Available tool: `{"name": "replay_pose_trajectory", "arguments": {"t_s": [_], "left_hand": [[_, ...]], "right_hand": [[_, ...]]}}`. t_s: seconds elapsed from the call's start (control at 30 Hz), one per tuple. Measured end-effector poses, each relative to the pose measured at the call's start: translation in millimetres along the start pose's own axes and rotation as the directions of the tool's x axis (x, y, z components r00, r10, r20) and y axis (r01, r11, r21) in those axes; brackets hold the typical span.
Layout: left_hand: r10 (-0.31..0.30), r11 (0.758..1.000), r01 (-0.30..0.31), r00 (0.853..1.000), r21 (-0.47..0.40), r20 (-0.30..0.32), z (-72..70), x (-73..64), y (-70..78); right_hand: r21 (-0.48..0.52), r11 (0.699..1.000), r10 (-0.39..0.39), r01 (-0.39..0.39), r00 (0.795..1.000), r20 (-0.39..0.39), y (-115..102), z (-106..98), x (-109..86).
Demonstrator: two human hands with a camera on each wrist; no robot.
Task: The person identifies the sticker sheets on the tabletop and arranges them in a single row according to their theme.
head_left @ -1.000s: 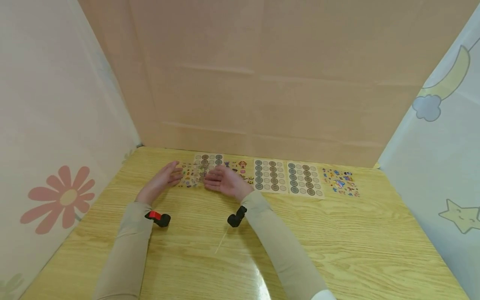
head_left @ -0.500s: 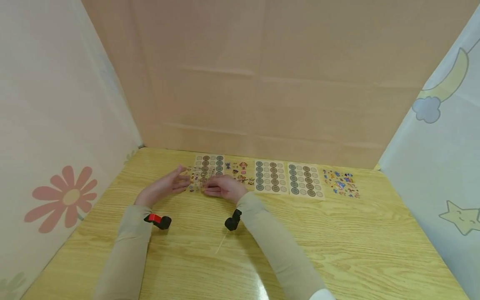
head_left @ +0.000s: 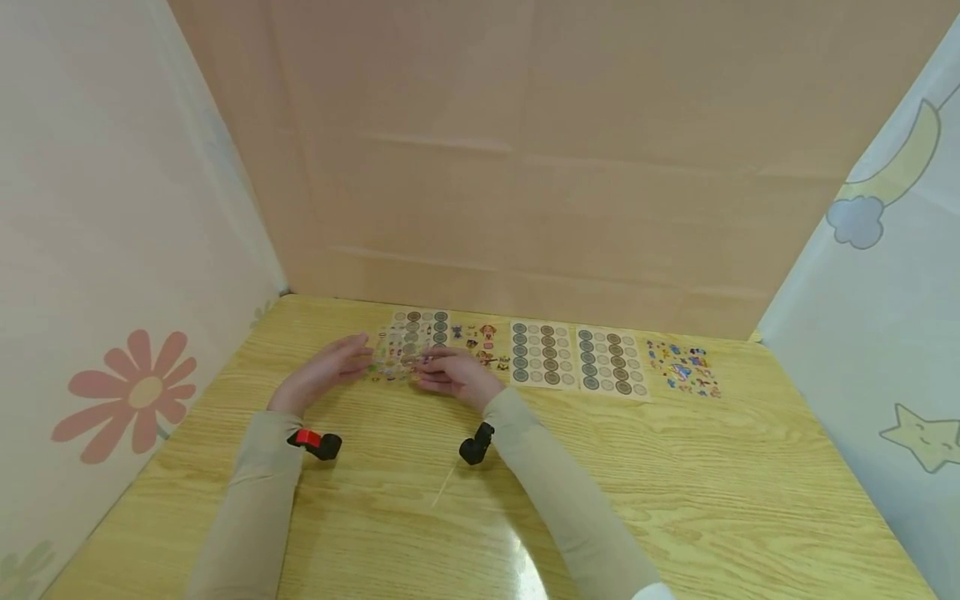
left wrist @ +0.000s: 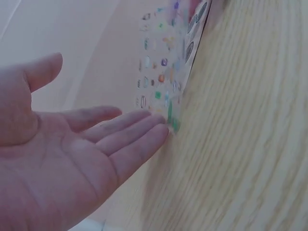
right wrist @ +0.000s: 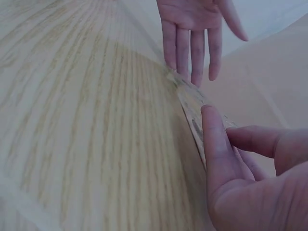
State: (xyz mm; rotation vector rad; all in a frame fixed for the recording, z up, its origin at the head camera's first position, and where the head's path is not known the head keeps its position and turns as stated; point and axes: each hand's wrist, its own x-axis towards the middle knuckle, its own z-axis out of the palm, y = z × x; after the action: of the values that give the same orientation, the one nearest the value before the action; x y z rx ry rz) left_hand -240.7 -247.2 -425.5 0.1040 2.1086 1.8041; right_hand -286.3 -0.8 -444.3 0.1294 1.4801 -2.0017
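A clear sticker sheet [head_left: 392, 354] with small colourful pictures overlaps a card of printed circles [head_left: 420, 317] at the back left of the table. My right hand [head_left: 461, 377] pinches the sheet's right side between thumb and index finger, as the right wrist view shows. At the opposite side, my left hand [head_left: 324, 373] is held with straight fingers, palm facing the sheet. In the left wrist view its fingertips [left wrist: 161, 131] come right up to the near end of the sticker sheet [left wrist: 161, 67].
Right of the hands lie another sticker sheet [head_left: 487, 342], two cards of circles [head_left: 542, 354] [head_left: 611, 362] and a further sticker sheet [head_left: 684, 368], all in a row. A brown paper wall [head_left: 517, 208] rises behind the table [head_left: 675, 492]; patterned sheets flank both sides.
My right hand's fingers, spread loosely a second ago, have closed on the sticker sheet's right side. My left hand has moved slightly right and stays straight-fingered.
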Motion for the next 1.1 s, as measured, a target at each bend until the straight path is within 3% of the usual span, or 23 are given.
{"name": "replay_pose_trajectory", "arguments": {"t_s": [0.27,0.37,0.6,0.73,0.93,1.1], "left_hand": [[0.072,0.99,-0.06,0.993,0.125,-0.089,10.8,-1.8,-0.3],[0.093,0.991,-0.083,0.991,0.103,-0.095,17.6,-3.8,-0.2],[0.153,0.987,-0.158,0.982,-0.039,-0.115,30.1,-14.4,-2.6],[0.168,0.984,-0.174,0.978,-0.039,-0.127,35.1,-23.7,-3.3],[0.152,0.988,-0.154,0.982,-0.013,-0.11,44.6,-41.2,-4.3],[0.1,0.994,-0.096,0.987,0.043,-0.125,48.8,-59.5,-11.9]], "right_hand": [[0.007,1.0,-0.025,0.024,0.999,0.035,-5.3,-8.4,-18.4],[-0.009,1.0,-0.027,0.027,0.999,0.042,-7.0,-10.5,-28.0],[-0.042,0.998,-0.037,0.039,0.997,0.07,-7.1,-13.3,-54.9],[-0.075,0.995,-0.053,0.06,0.994,0.096,-2.2,-14.9,-70.6],[-0.077,0.995,-0.047,0.057,0.99,0.132,9.9,-15.8,-93.9],[-0.059,0.998,-0.025,0.034,0.988,0.153,21.5,-12.6,-104.9]]}}
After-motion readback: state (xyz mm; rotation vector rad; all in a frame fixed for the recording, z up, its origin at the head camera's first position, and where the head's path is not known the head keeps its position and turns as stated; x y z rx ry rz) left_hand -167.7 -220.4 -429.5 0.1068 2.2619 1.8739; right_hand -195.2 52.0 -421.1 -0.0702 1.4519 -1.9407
